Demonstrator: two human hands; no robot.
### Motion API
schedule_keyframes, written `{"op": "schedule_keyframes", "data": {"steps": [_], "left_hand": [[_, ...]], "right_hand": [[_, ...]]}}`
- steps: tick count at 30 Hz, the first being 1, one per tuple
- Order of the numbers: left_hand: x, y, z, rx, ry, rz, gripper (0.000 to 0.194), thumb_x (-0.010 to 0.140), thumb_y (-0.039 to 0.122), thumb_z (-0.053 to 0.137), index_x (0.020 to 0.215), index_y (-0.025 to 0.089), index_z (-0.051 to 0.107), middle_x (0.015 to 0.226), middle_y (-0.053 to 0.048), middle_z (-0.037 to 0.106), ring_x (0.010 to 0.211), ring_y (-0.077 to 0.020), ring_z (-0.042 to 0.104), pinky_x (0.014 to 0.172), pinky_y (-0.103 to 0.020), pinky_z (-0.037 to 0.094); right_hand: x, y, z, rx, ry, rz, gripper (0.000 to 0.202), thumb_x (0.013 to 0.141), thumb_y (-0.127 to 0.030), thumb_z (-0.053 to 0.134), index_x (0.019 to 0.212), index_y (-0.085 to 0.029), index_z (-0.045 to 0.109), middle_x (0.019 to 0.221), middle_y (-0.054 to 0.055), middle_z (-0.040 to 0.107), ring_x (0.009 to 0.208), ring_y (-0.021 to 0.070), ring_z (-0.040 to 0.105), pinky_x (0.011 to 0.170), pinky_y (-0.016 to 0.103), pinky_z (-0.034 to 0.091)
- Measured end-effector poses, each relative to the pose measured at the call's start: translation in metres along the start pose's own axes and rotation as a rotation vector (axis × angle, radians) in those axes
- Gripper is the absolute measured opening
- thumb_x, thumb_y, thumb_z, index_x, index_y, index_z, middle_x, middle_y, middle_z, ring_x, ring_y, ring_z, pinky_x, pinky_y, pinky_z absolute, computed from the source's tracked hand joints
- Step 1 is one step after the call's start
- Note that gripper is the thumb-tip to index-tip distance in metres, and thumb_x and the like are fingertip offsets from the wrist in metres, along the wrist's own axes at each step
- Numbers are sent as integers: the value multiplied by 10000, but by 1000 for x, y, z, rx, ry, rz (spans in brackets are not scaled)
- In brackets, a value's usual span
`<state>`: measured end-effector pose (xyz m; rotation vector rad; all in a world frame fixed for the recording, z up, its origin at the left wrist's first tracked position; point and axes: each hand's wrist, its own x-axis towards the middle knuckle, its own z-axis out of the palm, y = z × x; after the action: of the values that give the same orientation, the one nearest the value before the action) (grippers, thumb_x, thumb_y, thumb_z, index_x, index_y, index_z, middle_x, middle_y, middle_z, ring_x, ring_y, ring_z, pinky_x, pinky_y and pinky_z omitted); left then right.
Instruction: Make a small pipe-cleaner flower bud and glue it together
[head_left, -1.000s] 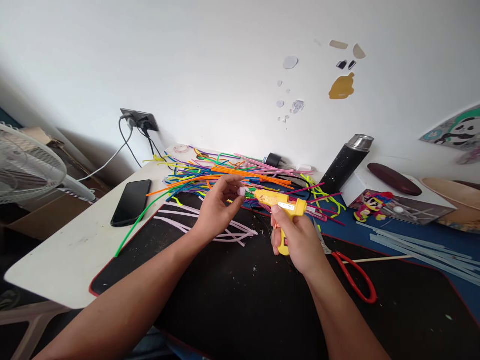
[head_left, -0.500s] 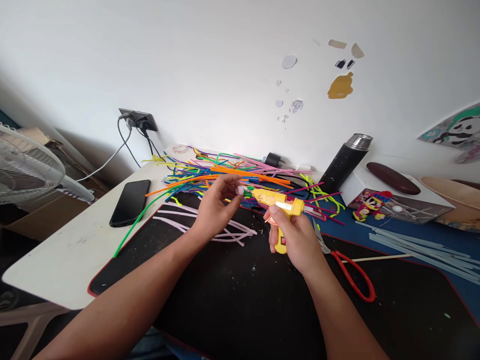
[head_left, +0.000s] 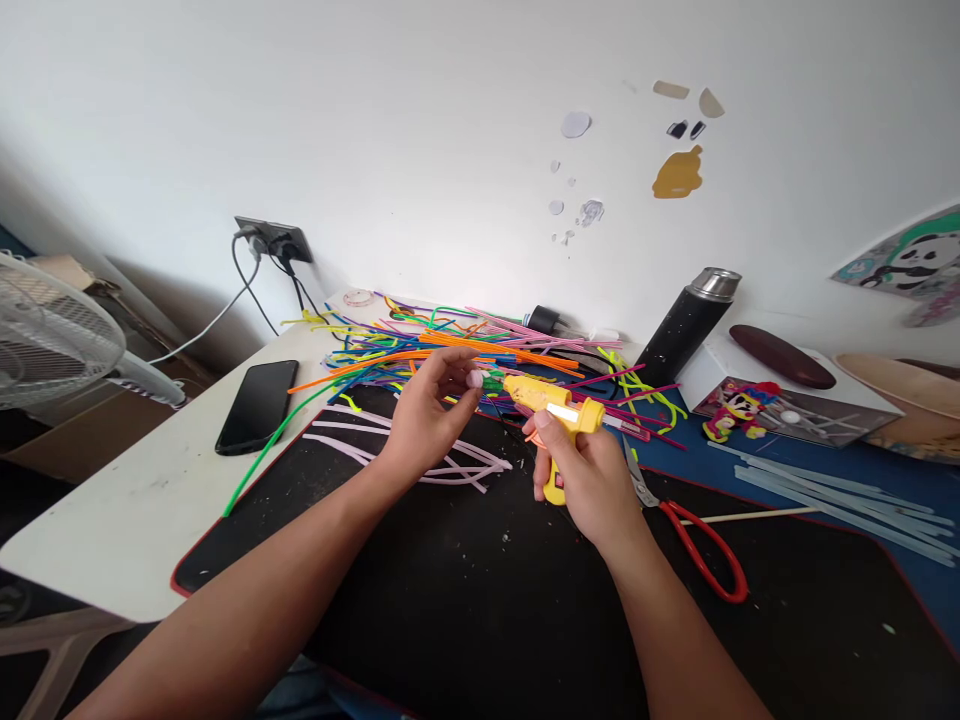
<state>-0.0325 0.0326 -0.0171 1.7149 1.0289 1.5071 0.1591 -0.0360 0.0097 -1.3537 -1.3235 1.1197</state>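
Note:
My right hand [head_left: 574,455] is wrapped round a yellow hot glue gun [head_left: 559,405], thumb on its side, with a clear glue stick coming out of its back end. The green nozzle points left. In front of it, my left hand [head_left: 439,405] pinches a small pale, whitish-lilac piece [head_left: 474,379] between thumb and fingers. Piece and nozzle tip are very close; whether they touch I cannot tell. Under my left hand, pale lilac pipe cleaners [head_left: 457,472] lie on the black mat [head_left: 450,600].
Behind my hands lies a heap of coloured pipe cleaners [head_left: 420,340]. Red-handled scissors [head_left: 705,545], glue sticks [head_left: 847,505], a small colourful figure [head_left: 739,412] and a black flask [head_left: 690,320] are on the right. A phone [head_left: 257,405] and a fan [head_left: 60,330] are on the left.
The whole view has shifted slightly. My left hand still pinches the small pale piece at the glue gun's nozzle, and the gun has tilted a little in my right hand.

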Motion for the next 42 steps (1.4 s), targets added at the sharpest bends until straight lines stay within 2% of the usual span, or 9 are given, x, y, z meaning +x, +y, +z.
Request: {"op": "schedule_keyframes", "data": {"steps": [5, 9, 13, 15, 22, 27, 35, 42], "left_hand": [[-1, 2, 1, -48, -2, -27, 329, 884, 228, 741, 1193, 215, 628, 1019, -40, 685, 881, -161, 684, 810, -290, 593], [-2, 4, 2, -119, -32, -69, 341, 883, 231, 744, 1204, 208, 632, 1006, -38, 671, 884, -158, 674, 805, -281, 579], [-2, 4, 4, -201, -79, -133, 387, 881, 244, 751, 1254, 202, 656, 1049, -62, 683, 942, -180, 674, 821, -292, 576], [-3, 3, 5, -236, -91, -168, 374, 874, 248, 761, 1235, 199, 678, 1068, -69, 696, 954, -186, 674, 830, -298, 578], [-5, -2, 8, -336, -108, -203, 343, 832, 298, 831, 1141, 189, 728, 1062, -75, 712, 955, -208, 679, 840, -339, 600], [-5, -2, 9, -357, -110, -190, 313, 826, 330, 851, 1085, 186, 750, 1117, -95, 724, 975, -219, 683, 855, -358, 600], [-4, 1, 9, -331, -97, -150, 197, 832, 280, 848, 991, 193, 771, 1007, -50, 689, 883, -163, 652, 784, -280, 566], [-4, 2, 9, -352, -99, -182, 201, 841, 304, 848, 984, 189, 768, 1000, -43, 680, 884, -154, 656, 793, -269, 572]], "right_hand": [[1, -1, 0, 1, 100, -32, 508, 952, -689, 614, 868, -197, 712, 540, 10, 658, 452, 161, 612, 455, 254, 449], [0, -5, -1, 13, 168, -90, 473, 958, -623, 658, 740, -204, 672, 514, 15, 635, 473, 154, 576, 495, 265, 458], [-1, -9, 0, 90, 195, -127, 430, 925, -622, 714, 812, -209, 666, 530, -21, 601, 470, 149, 565, 495, 270, 446], [-1, -9, 0, 137, 194, -119, 427, 912, -623, 731, 821, -212, 660, 534, -37, 576, 456, 147, 569, 490, 273, 450], [2, 0, -1, 131, 132, -100, 550, 931, -641, 709, 621, -210, 562, 511, -18, 562, 456, 133, 573, 491, 264, 425], [4, 5, -1, 133, 130, -94, 540, 937, -651, 701, 652, -205, 593, 506, -20, 570, 456, 133, 571, 490, 259, 418], [2, 1, -1, 96, 127, -101, 579, 943, -646, 691, 589, -209, 553, 500, -16, 560, 456, 130, 573, 492, 256, 423], [2, 1, -2, 35, 109, -92, 619, 961, -663, 649, 550, -210, 556, 485, 3, 569, 474, 129, 556, 490, 250, 419]]}}
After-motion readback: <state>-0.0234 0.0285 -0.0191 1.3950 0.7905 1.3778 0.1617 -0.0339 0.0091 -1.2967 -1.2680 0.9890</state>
